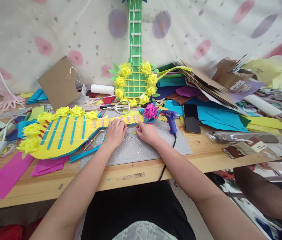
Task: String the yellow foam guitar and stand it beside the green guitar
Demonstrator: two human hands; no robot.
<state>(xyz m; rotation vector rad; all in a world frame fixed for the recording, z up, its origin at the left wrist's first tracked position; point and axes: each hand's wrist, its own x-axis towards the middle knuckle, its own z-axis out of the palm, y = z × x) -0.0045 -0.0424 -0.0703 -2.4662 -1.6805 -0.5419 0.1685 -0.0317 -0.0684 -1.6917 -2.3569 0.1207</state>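
Note:
A yellow paper guitar (68,136) with a blue edge lies across the table, with blue strips, purple frets and yellow paper flowers on it. White string (140,146) runs along it, passes under my left hand and curls loosely on the grey cutting mat (166,141). My left hand (116,133) rests at the lower edge of the neck, its fingers together on the string. Close by on the right, my right hand (146,132) is pinched at the neck near the purple paper flower (150,111); whatever its fingertips hold is hidden.
A blue glue gun (171,120) and a black phone (191,118) lie to the right. Scissors (123,107) sit behind the neck. A green paper guitar (136,50) stands upright at the back. Cardboard sheets (206,80) pile up at right. Another person's arm (263,193) shows lower right.

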